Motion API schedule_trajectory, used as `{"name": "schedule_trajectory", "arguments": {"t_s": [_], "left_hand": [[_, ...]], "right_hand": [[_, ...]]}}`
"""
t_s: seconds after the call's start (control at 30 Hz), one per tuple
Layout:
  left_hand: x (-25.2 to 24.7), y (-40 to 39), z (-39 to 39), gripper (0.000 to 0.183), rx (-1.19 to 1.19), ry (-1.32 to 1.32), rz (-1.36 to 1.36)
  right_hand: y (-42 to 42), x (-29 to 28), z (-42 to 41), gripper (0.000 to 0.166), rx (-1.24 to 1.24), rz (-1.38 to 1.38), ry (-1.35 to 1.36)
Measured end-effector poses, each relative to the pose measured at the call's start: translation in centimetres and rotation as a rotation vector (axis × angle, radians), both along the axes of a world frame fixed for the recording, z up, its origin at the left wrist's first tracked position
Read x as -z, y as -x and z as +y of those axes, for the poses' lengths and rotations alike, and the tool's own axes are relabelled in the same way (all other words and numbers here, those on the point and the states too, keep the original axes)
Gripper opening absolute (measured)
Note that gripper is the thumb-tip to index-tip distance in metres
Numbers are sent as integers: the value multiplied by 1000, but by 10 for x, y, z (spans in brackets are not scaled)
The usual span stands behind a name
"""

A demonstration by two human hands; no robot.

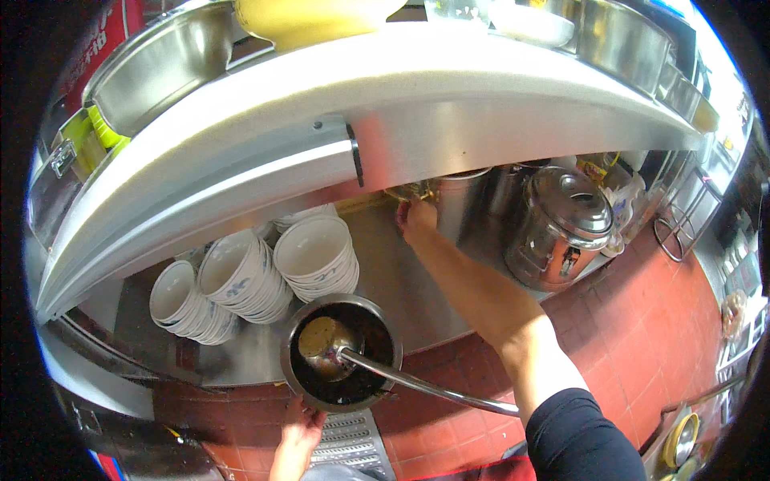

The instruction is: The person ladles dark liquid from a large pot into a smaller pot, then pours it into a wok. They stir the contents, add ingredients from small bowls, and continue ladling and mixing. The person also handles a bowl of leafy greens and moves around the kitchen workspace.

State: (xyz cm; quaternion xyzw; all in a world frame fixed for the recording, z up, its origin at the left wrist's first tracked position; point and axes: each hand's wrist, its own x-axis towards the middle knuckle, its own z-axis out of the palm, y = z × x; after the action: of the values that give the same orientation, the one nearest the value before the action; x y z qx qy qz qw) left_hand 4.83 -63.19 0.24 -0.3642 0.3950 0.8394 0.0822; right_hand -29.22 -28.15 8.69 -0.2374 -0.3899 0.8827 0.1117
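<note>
My left hand [302, 424] grips the near rim of a round stainless steel pot [289, 337] at the counter's front edge. In the pot sits a ladle [433, 392] with a curved metal handle; its bowl shows a brownish surface, and the inside around it is dark. My right hand [419, 217] reaches across the steel counter [385, 264] to just below the overhanging shelf. Its curled fingers meet a small shiny, yellowish object [415, 191] beside a tall steel container [460, 201]. The shelf partly hides that object, so I cannot tell whether it is gripped.
Stacks of white bowls with blue marks [316, 252] stand left of the pot. A lidded steel pot [562, 231] is at the counter's right. The steel shelf [421, 129] overhangs the counter and carries large basins [168, 69]. Red tiles [637, 337] and a metal drain grate [349, 442] form the floor.
</note>
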Motion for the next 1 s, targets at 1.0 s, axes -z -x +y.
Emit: {"name": "schedule_trajectory", "arguments": {"t_s": [1.0], "left_hand": [[13,4,-1,22,35,-45,66]], "right_hand": [[-45,5,144,31,-237,-141,-367]]}}
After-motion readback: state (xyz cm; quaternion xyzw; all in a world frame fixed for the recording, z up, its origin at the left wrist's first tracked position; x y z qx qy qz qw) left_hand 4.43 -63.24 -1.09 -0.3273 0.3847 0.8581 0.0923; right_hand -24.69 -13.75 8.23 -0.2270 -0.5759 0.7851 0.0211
